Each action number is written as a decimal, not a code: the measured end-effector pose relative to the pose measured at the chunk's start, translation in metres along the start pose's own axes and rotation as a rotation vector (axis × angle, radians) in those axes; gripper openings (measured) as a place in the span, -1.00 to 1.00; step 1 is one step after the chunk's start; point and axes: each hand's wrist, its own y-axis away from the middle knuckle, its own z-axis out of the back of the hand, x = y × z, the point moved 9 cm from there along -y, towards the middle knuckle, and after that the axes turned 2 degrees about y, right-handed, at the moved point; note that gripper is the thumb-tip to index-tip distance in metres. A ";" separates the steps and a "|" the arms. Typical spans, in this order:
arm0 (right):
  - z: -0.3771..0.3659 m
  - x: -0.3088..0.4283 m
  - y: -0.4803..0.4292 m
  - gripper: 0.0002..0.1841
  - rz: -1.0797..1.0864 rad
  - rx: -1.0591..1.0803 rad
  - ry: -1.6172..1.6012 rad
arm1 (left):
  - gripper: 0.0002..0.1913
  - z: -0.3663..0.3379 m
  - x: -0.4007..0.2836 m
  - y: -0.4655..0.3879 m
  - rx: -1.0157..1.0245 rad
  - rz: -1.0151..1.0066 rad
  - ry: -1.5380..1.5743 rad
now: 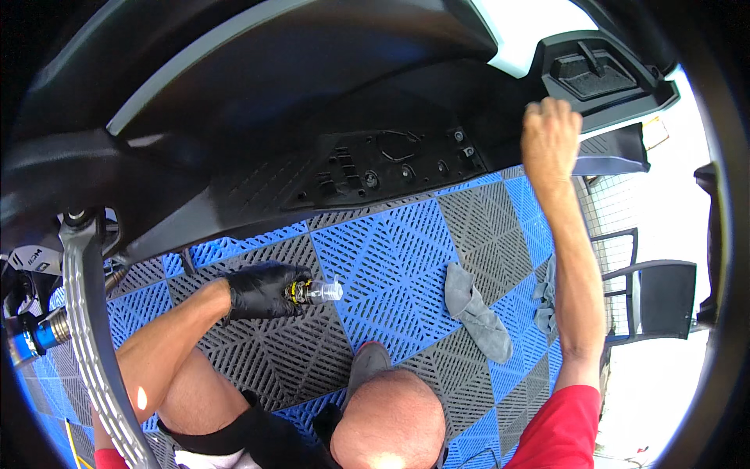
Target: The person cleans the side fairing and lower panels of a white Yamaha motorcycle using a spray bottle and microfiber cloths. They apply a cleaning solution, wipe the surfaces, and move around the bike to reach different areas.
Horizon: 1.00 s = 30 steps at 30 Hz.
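Note:
My left hand (266, 290), in a black glove, is closed around a small clear bottle (324, 291) with a flip cap, its cap end pointing right. Part of the bottle is hidden by the fingers. Up at the right, my bare right hand (549, 138) lies at the dark body panel (375, 99) of a vehicle, just below a recessed black plastic part (597, 76). Its fingers are bent and slightly blurred; whether something is under them cannot be seen. Below the panel's middle run several fasteners and moulded recesses.
Two grey cloths (477, 319), (546, 299) lie on the blue and grey slatted floor tiles (392, 269). A ridged metal grab bar (88, 316) rises at the left, near a blue-and-metal exhaust pipe (41, 337). At the right stands a black chair (662, 299).

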 end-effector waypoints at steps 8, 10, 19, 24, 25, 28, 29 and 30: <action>-0.052 0.113 0.030 -0.84 0.274 0.444 -0.087 | -0.69 0.008 -0.009 0.015 -0.047 0.017 -0.024; -0.017 0.066 0.005 -0.91 0.074 0.218 -0.087 | -0.71 0.012 -0.014 0.020 -0.082 -0.020 0.008; -0.059 0.102 0.011 -0.89 0.038 0.107 -0.145 | -0.73 0.009 -0.008 0.011 -0.094 -0.034 0.007; -0.044 0.100 0.003 -0.88 0.016 0.081 -0.224 | -0.72 0.014 -0.006 0.019 -0.143 -0.040 -0.012; -0.030 0.073 -0.004 -0.90 -0.062 -0.031 -0.224 | -0.72 0.014 -0.004 0.021 -0.135 -0.016 -0.021; -0.013 0.024 -0.013 -0.95 -0.208 -0.253 -0.173 | -0.73 0.012 0.001 0.020 -0.078 0.018 0.017; -0.029 0.029 -0.015 -0.94 -0.164 -0.118 -0.189 | -0.73 0.011 0.000 0.019 -0.075 0.016 0.025; -0.039 0.041 -0.014 -0.94 -0.114 -0.072 -0.189 | -0.73 0.010 -0.001 0.015 -0.072 0.009 0.034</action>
